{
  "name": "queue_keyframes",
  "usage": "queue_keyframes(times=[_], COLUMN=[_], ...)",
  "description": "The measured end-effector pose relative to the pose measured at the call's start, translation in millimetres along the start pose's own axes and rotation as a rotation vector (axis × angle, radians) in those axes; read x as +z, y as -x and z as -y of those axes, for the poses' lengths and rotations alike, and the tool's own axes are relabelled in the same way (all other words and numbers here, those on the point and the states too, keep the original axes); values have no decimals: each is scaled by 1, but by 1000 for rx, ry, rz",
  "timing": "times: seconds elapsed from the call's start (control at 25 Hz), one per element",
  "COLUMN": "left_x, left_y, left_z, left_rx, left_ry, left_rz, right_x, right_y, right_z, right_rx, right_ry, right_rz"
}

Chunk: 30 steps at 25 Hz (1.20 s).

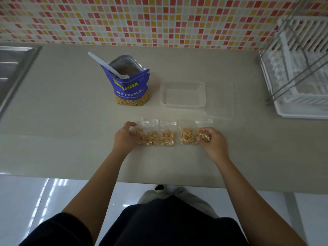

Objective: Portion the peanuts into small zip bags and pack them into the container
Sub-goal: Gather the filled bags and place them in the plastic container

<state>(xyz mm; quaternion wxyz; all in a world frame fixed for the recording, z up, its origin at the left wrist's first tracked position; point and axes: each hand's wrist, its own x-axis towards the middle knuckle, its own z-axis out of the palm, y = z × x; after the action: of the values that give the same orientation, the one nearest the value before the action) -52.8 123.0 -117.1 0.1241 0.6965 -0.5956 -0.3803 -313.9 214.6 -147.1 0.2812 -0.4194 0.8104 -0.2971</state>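
On bench (71, 148), noted zip bags (167, 138) filled in a row, container (182, 103) empty, packing outstanding; left grip (124, 137) and right grip (213, 141) each clasping one at a row end.

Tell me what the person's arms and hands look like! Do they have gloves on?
No gloves. The left hand and right hand are bare, with no rings, watch or bracelet that I can see. The left forearm and right forearm are bare too. A dark sleeve covers the left upper arm, part of a dark top.
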Motion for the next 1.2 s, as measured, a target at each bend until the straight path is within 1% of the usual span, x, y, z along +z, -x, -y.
queue_keyframes(times=[0.08,0.16,0.24,0.32,0.4,0.44,0.52,0.6,0.68,0.8,0.88,0.96,1.04,1.2], left_x=[-1,-2,-2,2,10,14,21,26,35,53,63,69,72,75], left_y=[6,14,23,27,18,9,-14,-40,-57,-69,-77,-85,-86,-81], left_z=[1,2,-9,-32,-62,-75,-98,-119,-136,-147,-144,-142,-142,-147], left_rx=[49,173,283,259,237,261,323,326,317,322,348,386,413,461], left_ry=[1,-12,37,189,323,335,308,227,70,-125,-219,-308,-404,-651], left_rz=[-16,-77,-53,45,119,131,91,36,35,114,141,137,127,75], right_x=[-3,-7,-13,-17,-19,-20,-21,-20,-16,-4,1,3,4,4], right_y=[4,10,12,7,-10,-21,-45,-70,-92,-115,-124,-131,-136,-133], right_z=[-2,-5,0,17,38,48,63,74,82,88,87,85,85,95], right_rx=[-12,-53,-104,-142,-135,-125,-110,-117,-124,-123,-88,-65,-79,-91], right_ry=[-75,-102,-161,-255,-315,-326,-331,-278,-135,130,229,312,396,558], right_rz=[-8,-67,-111,-115,-122,-120,-101,-97,-72,83,195,262,276,243])
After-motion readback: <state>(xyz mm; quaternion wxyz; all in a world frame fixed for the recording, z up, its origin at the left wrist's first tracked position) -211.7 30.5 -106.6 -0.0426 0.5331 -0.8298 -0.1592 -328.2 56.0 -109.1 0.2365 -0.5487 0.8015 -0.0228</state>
